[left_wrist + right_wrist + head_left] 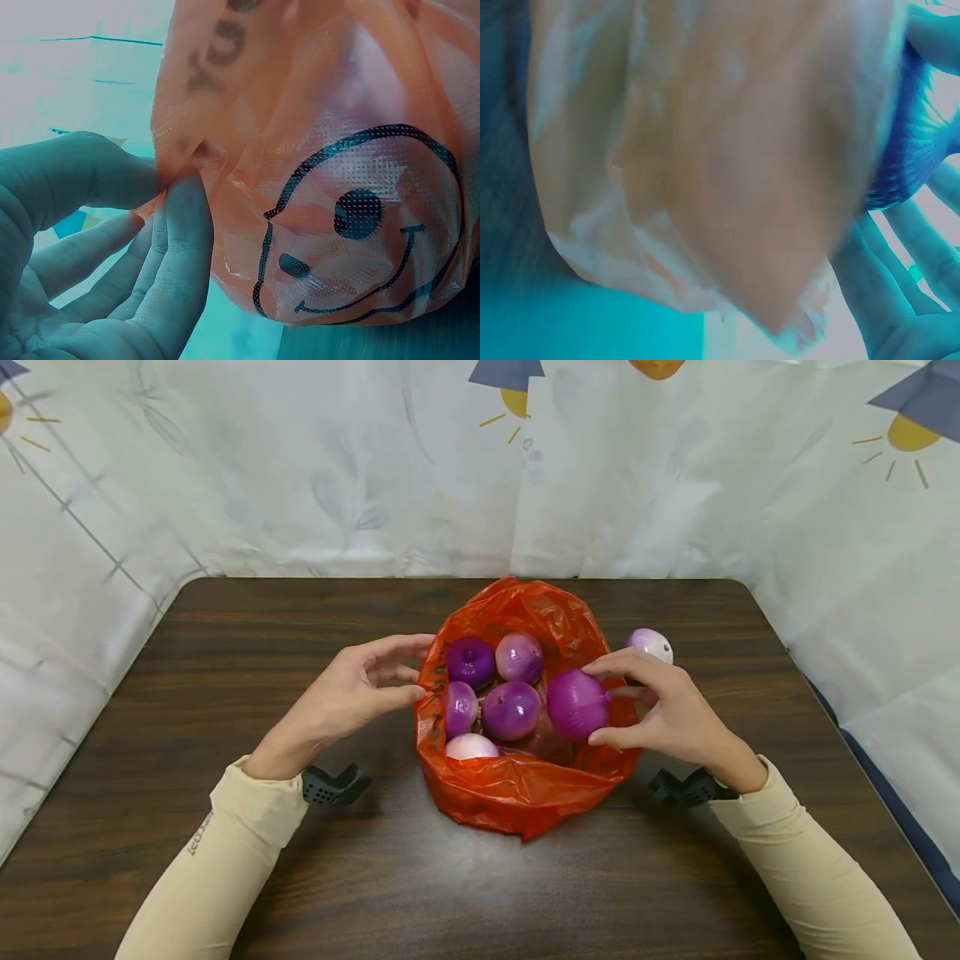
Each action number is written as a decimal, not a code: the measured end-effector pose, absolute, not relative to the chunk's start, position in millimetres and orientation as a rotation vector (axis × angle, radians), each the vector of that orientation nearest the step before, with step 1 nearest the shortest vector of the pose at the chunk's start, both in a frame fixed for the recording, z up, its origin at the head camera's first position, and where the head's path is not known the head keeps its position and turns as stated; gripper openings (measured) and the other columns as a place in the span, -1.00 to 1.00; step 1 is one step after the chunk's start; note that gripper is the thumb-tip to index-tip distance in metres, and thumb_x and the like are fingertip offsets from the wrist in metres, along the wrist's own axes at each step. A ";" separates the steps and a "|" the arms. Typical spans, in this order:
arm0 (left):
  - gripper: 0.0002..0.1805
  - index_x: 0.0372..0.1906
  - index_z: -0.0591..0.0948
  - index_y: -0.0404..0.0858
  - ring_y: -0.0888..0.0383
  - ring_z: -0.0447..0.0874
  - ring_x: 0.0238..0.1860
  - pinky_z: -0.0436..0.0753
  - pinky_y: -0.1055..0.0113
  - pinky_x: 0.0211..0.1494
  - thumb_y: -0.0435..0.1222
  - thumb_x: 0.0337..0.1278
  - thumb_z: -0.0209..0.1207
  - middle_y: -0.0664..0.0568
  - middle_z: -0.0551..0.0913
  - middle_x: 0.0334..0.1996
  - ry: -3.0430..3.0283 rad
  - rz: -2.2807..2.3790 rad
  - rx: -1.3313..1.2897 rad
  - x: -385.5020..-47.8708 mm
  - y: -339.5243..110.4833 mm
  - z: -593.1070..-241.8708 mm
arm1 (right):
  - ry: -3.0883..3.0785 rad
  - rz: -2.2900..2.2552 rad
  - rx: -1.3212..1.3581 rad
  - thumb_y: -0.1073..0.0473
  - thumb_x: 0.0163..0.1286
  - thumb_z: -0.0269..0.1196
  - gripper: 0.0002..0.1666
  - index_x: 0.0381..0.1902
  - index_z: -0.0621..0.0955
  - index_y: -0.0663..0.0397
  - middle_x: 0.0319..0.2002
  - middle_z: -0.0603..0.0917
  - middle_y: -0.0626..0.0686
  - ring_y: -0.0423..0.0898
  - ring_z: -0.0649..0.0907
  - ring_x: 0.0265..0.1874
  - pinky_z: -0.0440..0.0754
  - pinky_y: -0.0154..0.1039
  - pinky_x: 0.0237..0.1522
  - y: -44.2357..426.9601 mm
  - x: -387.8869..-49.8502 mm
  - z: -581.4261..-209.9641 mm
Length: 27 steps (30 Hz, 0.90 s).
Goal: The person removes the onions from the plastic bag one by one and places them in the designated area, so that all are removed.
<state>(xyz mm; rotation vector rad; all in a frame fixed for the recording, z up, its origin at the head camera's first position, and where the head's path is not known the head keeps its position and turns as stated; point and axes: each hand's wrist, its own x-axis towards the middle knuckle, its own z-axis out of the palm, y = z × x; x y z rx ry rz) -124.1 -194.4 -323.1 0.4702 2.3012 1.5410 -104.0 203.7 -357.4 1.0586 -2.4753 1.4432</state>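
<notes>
L. hand (341,693) pinches rim of open, crinkled red plastic bag (480,793) betw. thumb & fingers; bag on dark-brown wood-grain table (225,693). R. hand (663,702) grips round, bright-purple onion (577,704) betw. thumb & fingertips, at R. side of bag mouth. Min. five glossy, round purple-to-white onions (512,710) in bag; one pale purple-&-white onion (651,645) on table, just beyond R. hand.

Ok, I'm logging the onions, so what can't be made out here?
Deep inside the bag, head view: onions hide much of it.
Pale onion, lower part, head view: behind the bag's front.
Held onion, right wrist view: partly behind the bag.
Lettering, left wrist view: cut by top edge.
</notes>
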 end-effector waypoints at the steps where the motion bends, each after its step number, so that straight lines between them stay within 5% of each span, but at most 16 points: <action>1: -0.38 0.45 0.49 0.02 0.15 0.74 0.09 0.74 0.35 0.04 -0.29 0.32 0.34 0.04 0.57 0.37 2.302 1.540 0.468 -123.9 -194.2 -323.2 | -2.469 1.451 1.055 0.49 -0.16 0.66 -0.11 0.22 0.60 0.20 0.16 0.63 -0.12 -0.31 0.63 0.14 0.70 -0.46 0.09 205.3 -104.4 -356.9; 12: -0.37 0.46 0.48 -0.02 0.19 0.75 0.07 0.73 0.37 0.05 -0.29 0.32 0.34 0.01 0.57 0.38 2.298 1.546 0.475 -124.9 -193.1 -325.2 | -2.376 1.689 0.986 0.67 -0.16 0.56 -0.11 0.22 0.58 0.32 0.09 0.59 0.03 -0.13 0.68 0.05 0.74 -0.36 0.07 216.5 -108.2 -350.1; 27: -0.36 0.46 0.49 -0.02 0.21 0.75 0.06 0.73 0.38 0.03 -0.31 0.31 0.35 -0.01 0.60 0.34 2.290 1.546 0.457 -125.7 -192.3 -326.4 | -2.420 1.634 0.817 0.61 -0.04 0.54 -0.14 0.28 0.53 0.34 0.13 0.64 -0.03 -0.25 0.75 0.03 0.70 -0.47 0.05 238.4 -114.7 -346.1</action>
